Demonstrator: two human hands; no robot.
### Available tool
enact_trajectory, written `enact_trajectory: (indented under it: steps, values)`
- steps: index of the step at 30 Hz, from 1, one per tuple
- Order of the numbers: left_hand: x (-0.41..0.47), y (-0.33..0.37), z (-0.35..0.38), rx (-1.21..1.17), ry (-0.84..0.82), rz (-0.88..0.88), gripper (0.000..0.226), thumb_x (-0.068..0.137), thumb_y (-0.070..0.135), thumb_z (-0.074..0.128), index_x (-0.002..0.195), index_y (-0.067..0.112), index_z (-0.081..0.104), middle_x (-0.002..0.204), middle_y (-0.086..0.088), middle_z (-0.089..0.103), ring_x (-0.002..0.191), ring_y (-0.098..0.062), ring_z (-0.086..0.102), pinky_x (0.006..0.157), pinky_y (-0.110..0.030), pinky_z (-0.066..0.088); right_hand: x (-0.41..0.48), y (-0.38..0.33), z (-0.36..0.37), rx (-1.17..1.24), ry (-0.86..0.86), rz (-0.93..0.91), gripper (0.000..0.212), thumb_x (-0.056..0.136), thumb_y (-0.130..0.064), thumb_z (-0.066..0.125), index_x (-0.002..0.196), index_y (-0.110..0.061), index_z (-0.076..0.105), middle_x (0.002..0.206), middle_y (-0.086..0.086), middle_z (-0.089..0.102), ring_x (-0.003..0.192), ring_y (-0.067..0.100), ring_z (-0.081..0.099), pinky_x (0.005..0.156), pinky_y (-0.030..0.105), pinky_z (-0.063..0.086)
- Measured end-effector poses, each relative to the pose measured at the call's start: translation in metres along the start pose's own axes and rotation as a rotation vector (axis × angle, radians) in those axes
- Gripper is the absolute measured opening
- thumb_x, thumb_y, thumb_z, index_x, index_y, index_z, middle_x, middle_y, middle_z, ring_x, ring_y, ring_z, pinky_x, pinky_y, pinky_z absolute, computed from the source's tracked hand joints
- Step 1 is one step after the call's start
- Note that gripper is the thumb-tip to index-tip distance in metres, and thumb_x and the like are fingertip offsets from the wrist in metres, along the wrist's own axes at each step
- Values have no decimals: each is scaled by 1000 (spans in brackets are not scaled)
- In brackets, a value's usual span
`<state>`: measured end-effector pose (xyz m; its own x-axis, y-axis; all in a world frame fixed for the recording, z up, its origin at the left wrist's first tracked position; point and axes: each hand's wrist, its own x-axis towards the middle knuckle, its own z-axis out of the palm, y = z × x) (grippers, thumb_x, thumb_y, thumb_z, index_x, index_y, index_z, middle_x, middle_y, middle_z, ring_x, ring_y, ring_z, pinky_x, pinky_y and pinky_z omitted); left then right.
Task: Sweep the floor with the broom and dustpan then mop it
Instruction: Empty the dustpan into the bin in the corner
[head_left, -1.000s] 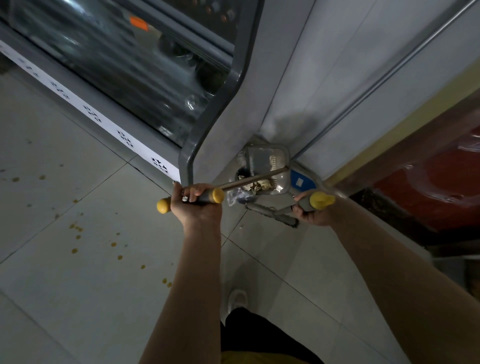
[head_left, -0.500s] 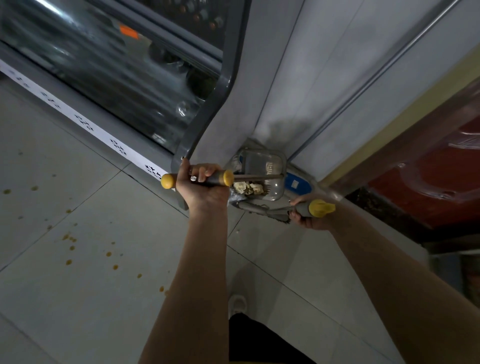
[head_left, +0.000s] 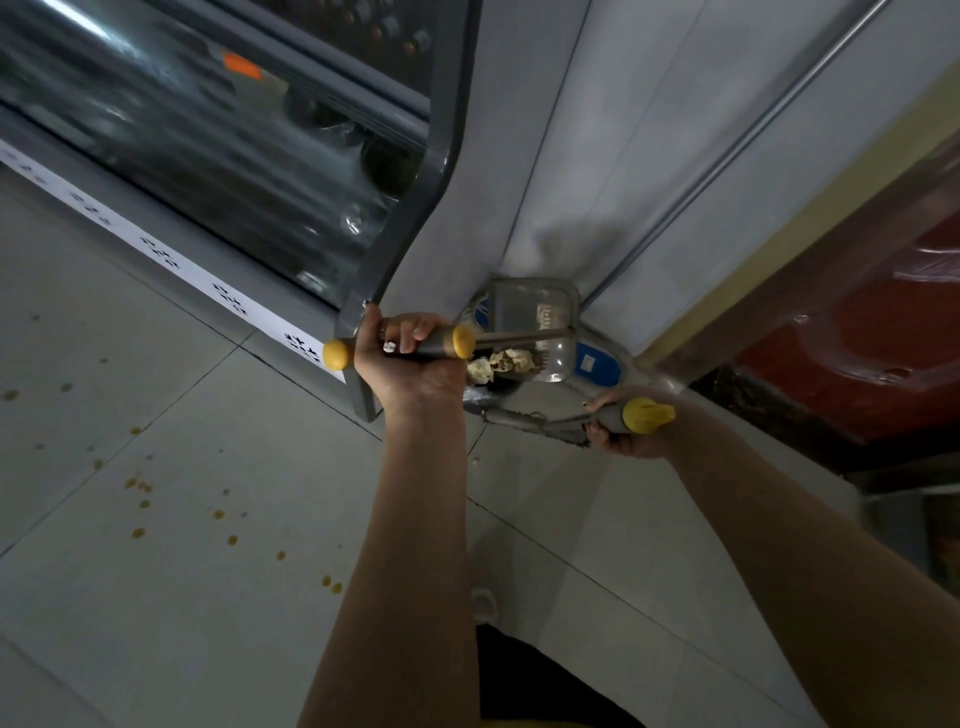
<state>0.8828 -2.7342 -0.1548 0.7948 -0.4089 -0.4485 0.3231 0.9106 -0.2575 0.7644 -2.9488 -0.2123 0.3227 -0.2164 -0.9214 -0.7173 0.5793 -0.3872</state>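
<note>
- Broom's grey, yellow-capped handle (head_left: 410, 347) sits clenched in the left hand (head_left: 410, 364).
- Translucent grey plastic dustpan (head_left: 535, 332) stands in the far corner, holding crumpled paper scraps (head_left: 501, 364).
- Right hand (head_left: 623, 426) grasps the dustpan's grey, yellow-tipped handle (head_left: 631, 415).

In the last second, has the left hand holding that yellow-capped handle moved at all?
Yes. The left hand has risen and gone forward: it was below the grey display cabinet's corner post, and its fingers now sit level with the post's foot.
</note>
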Motion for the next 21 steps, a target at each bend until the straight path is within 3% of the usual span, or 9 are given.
enact_trajectory:
  steps: [5, 9, 11, 16, 21]
  values:
    - [1, 9, -8, -24, 11, 27, 57, 94, 19, 43, 37, 14, 36, 30, 5, 31, 23, -9, 32, 32, -12, 33, 2, -1, -5, 2, -9, -3, 7, 93, -5, 47, 89, 1, 48, 70, 14, 49, 35, 19, 56, 36, 20, 49]
    - [4, 23, -13, -75, 50, 54, 48, 93, 19, 46, 46, 14, 36, 32, 5, 32, 24, -9, 33, 32, -12, 34, 4, -1, -6, -7, -7, -11, 9, 94, -5, 47, 101, 0, 45, 57, 16, 55, 35, 18, 57, 36, 20, 49]
    - [4, 29, -14, -114, 62, 75, 45, 93, 18, 45, 49, 14, 34, 32, 5, 32, 23, -10, 33, 32, -12, 34, 4, -1, -6, -20, -1, -2, 13, 94, -5, 47, 105, 0, 43, 63, 15, 53, 35, 17, 56, 35, 20, 48]
    - [12, 49, -6, -253, 71, 141, 53, 93, 15, 42, 41, 11, 34, 30, 2, 31, 22, -14, 35, 34, -12, 36, 3, -1, -5, 3, -7, -15, 4, 94, -5, 47, 92, -1, 48, 70, 15, 48, 35, 17, 56, 34, 19, 47]
    - [14, 63, -2, -265, 116, 158, 45, 92, 16, 44, 48, 13, 36, 31, 2, 33, 24, -13, 37, 36, -12, 34, 5, 0, 1, 20, -11, -16, 6, 94, -4, 46, 90, -1, 48, 66, 15, 50, 34, 17, 56, 34, 19, 47]
